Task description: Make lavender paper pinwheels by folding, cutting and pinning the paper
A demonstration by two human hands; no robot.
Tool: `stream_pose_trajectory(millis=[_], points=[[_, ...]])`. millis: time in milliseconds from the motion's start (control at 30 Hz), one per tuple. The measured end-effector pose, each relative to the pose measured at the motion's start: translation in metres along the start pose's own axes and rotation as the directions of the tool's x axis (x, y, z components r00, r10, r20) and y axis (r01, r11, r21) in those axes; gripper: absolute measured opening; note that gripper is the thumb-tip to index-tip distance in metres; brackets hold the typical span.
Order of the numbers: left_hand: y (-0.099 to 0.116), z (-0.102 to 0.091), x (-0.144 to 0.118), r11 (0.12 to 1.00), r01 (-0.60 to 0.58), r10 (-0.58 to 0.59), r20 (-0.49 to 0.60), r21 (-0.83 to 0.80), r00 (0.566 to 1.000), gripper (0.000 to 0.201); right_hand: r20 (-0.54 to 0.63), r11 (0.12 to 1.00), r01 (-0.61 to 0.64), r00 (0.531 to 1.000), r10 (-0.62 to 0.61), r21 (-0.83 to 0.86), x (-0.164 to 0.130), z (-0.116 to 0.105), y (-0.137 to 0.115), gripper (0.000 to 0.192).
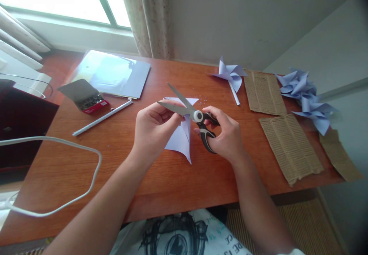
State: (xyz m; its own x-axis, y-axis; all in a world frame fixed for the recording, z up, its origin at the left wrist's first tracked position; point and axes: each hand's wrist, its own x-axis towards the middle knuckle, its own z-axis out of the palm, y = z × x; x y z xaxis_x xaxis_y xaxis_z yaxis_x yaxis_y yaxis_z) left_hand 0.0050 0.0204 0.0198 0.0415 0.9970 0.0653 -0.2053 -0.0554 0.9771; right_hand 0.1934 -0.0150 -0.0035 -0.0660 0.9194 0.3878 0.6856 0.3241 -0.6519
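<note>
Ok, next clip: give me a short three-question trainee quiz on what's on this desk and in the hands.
1. True or false: the scissors are in the right hand, with their blades apart.
2. What does the left hand hold? A) the white stick B) the pale paper sheet C) the pin box
3. What lies directly left of the corrugated cardboard strips: the finished pinwheel or the white cable?

Key: 1 true. 2 B, the pale paper sheet; the white stick and pin box lie untouched on the desk. 3 the finished pinwheel.
</note>
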Motion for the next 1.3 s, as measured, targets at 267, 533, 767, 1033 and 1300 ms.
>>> stream_pose_trajectory(millis=[267,533,767,1033,1300], points=[[-0.0020,-0.0008,0.0014,0.999,-0.031,0.031,0.008,0.011,0.999,0.008,-0.011,1.000,0.008,1.000,-0.008,-0.019,-0.0007,0.0011,0.0024,0.050],[0.0005,-0.0007,0.0020,0.999,-0.027,0.027,0.026,0.019,0.999,0.009,-0.009,1.000,0.019,1.000,-0.019,-0.023,-0.0002,0.0008,0.0033,0.048],[0.0010,0.0001,0.0013,0.999,-0.029,0.028,0.015,0.041,1.000,0.007,-0.016,1.000,0.007,1.000,-0.007,-0.004,0.0002,0.0012,0.0021,0.045],[0.0004,-0.0002,0.0010,0.998,-0.031,0.030,0.015,0.046,0.999,0.008,-0.013,1.000,-0.011,1.000,0.011,0.004,0.0005,0.0008,0.0012,0.042],[0.0001,-0.0008,0.0027,0.999,-0.046,0.046,0.039,0.012,0.998,0.005,0.009,0.998,-0.047,0.999,0.046,0.040,0.0001,0.0004,0.0017,0.037]])
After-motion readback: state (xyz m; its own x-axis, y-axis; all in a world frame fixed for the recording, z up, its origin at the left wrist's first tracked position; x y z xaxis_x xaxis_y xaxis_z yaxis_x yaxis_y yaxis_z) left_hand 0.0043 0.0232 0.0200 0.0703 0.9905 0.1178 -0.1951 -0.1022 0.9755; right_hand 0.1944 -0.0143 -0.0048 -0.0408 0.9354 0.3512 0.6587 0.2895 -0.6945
